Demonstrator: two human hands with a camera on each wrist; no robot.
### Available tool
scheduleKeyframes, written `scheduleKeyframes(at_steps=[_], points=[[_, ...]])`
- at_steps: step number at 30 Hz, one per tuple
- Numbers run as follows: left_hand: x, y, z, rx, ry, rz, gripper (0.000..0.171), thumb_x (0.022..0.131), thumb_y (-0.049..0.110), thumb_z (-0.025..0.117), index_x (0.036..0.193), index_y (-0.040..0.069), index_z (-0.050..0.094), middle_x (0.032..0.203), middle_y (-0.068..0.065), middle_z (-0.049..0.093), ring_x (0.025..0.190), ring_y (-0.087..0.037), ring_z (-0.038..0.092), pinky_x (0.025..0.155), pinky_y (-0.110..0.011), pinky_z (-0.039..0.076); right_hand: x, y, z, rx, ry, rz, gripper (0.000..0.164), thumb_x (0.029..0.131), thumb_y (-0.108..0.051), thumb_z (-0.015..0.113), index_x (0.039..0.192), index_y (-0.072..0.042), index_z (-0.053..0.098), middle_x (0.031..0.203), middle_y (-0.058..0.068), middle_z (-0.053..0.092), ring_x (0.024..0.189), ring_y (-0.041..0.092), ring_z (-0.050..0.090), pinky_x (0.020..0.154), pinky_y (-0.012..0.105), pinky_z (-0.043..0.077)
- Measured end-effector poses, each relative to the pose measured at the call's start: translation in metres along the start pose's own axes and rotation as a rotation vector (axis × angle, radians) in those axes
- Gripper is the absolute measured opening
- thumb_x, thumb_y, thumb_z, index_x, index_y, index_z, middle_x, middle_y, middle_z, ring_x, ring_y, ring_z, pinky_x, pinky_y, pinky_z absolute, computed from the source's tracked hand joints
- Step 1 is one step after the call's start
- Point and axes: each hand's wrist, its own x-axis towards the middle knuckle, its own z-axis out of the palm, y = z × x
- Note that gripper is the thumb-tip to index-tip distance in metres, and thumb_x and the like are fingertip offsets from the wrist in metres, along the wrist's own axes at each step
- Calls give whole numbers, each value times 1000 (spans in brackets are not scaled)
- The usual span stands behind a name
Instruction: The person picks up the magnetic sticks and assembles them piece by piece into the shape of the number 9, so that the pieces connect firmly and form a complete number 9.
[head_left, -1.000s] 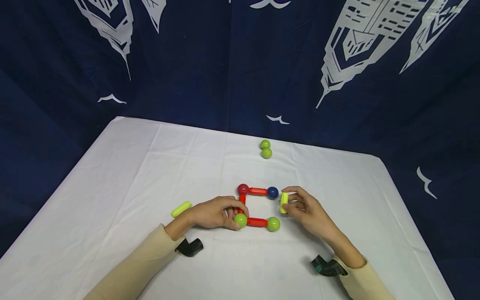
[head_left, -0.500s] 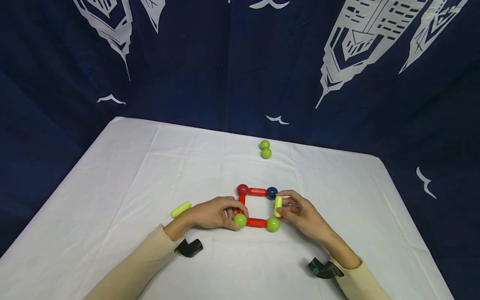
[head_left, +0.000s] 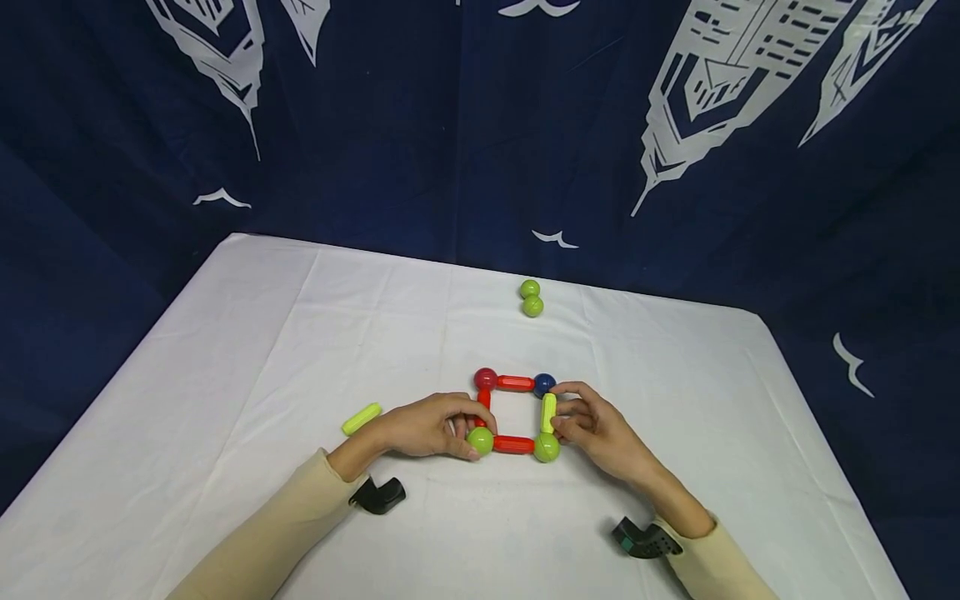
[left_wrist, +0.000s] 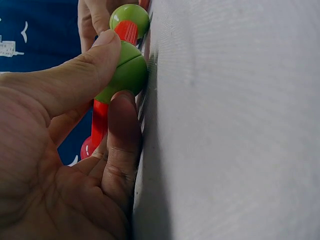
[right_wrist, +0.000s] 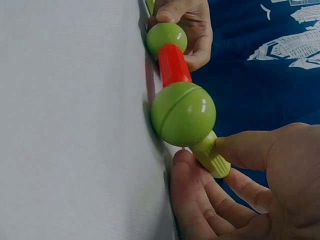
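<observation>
L hand (head_left: 435, 426) hides pt of L-side red rod (head_left: 484, 397) in head view; sleeves (head_left: 262, 527) cut at btm.

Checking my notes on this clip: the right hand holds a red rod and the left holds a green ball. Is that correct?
Not quite: the rod in the right hand is yellow, not red, as the right wrist view shows. The left hand does hold a green ball.

No readable text, no legible labels or brands, no numbers, no signs
</observation>
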Motion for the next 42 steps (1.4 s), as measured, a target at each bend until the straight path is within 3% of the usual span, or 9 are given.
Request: scheduleKeyframes(at_steps=[11, 26, 42], points=[[1, -1, 0, 5, 1, 8, 33, 87, 17, 78, 117, 26, 68, 93, 1, 57, 85, -14, 57, 73, -26, 46, 3, 3, 3, -58, 21, 46, 65, 100, -3, 58, 155, -10, 25, 117, 24, 63, 88, 14, 68, 79, 26, 58], [0, -2, 1, 3, 2, 9, 33, 88, 18, 78, 118, 26, 68, 93, 1, 56, 86, -14, 57, 73, -26, 45, 4, 3, 5, -103, 19, 79, 67, 100, -8, 59, 157, -13, 24, 116, 21, 63, 80, 15, 65, 75, 25, 56], [0, -2, 0, 8, -3, 6, 33, 88, 19, 78, 119, 26, 68, 93, 1, 56, 86, -13, 57, 73, -25, 45, 4, 2, 6, -96, 25, 78, 66, 99, -7, 61, 156, -12, 27, 115, 21, 63, 82, 15, 66, 75, 25, 57]])
